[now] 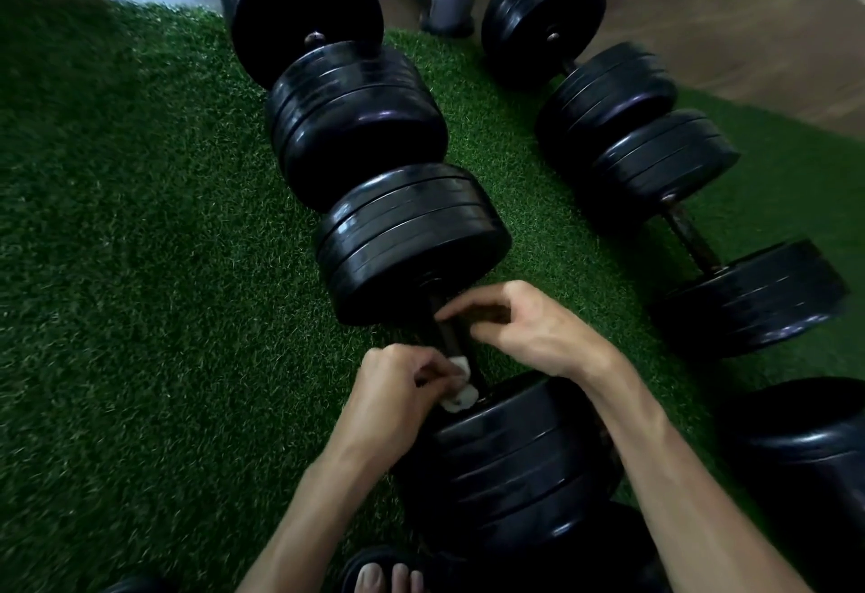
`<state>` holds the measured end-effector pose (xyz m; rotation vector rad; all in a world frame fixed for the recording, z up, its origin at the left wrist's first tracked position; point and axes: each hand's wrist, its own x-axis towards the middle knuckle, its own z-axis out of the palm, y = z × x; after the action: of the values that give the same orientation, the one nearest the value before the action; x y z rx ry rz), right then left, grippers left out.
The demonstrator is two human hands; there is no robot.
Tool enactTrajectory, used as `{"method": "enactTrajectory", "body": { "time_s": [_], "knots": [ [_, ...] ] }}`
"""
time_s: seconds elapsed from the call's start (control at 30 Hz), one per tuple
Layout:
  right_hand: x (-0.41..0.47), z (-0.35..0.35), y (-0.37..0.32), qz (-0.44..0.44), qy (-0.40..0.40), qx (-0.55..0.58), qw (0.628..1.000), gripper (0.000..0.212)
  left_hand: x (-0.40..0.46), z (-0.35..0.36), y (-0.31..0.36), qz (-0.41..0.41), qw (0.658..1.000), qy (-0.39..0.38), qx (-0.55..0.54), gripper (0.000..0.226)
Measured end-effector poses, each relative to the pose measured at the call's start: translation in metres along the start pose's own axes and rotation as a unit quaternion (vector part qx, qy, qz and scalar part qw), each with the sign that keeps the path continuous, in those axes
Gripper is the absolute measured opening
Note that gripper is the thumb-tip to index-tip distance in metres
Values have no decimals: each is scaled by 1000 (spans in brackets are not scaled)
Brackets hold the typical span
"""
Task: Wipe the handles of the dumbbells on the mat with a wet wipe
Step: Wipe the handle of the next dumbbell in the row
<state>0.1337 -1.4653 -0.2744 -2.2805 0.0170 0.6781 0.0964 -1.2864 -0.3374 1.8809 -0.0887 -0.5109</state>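
The black plate-loaded dumbbell [449, 340] lying on the green artificial-turf mat [140, 241] in the lower middle of the frame looks heavy and rigid, unlikely to shift under rubbing; its dark metal handle [444, 335] between the plates is the place to take hold. The small white wet wipe [458, 386] appears soft, limp and light, best bunched in the fingertips. The left hand [398, 391] is pinching the wipe with curled fingers, pressing it against the handle's nearer end, just beside the lower plates. The right hand [519, 326] is curling its fingers over the handle's farther part, seemingly steadying it. Another black dumbbell [692, 237] is lying well apart at right.
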Motion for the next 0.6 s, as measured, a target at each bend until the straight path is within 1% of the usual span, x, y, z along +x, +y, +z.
{"method": "enactTrajectory", "body": {
  "time_s": [0.03, 0.1, 0.2, 0.3, 0.37, 0.43, 0.47, 0.53, 0.57, 0.6],
  "knots": [
    [-2, -2, -3, -6, -28, 1, 1000, 43, -2, -3, 2, 2, 1000, -5, -13, 5],
    [-3, -5, -4, -23, -56, -13, 998, 39, -4, -12, 9, 16, 998, 26, -55, 6],
    [-3, -7, -2, -45, -57, -22, 997, 29, -2, -24, 20, 51, 993, 66, -88, 4],
    [-2, -7, 1, -48, 4, 11, 999, 13, 1, -27, 25, 79, 989, 91, -84, 6],
    [-3, -9, 6, -46, 52, 51, 996, 15, 1, -27, 28, 130, 978, 156, -47, 9],
    [-2, -10, 12, -44, 110, 99, 988, 21, 2, -28, 31, 202, 948, 244, 33, 11],
    [0, -11, 15, -36, 143, 104, 983, 22, 3, -28, 33, 231, 931, 275, 69, 14],
    [5, -12, 20, -10, 205, 58, 977, 19, 10, -27, 32, 270, 908, 297, 120, 22],
    [7, -12, 21, -1, 216, 18, 976, 19, 15, -27, 30, 275, 906, 292, 133, 26],
    [10, -11, 21, 2, 207, -13, 978, 23, 20, -26, 27, 271, 910, 282, 139, 31]
  ]
}}
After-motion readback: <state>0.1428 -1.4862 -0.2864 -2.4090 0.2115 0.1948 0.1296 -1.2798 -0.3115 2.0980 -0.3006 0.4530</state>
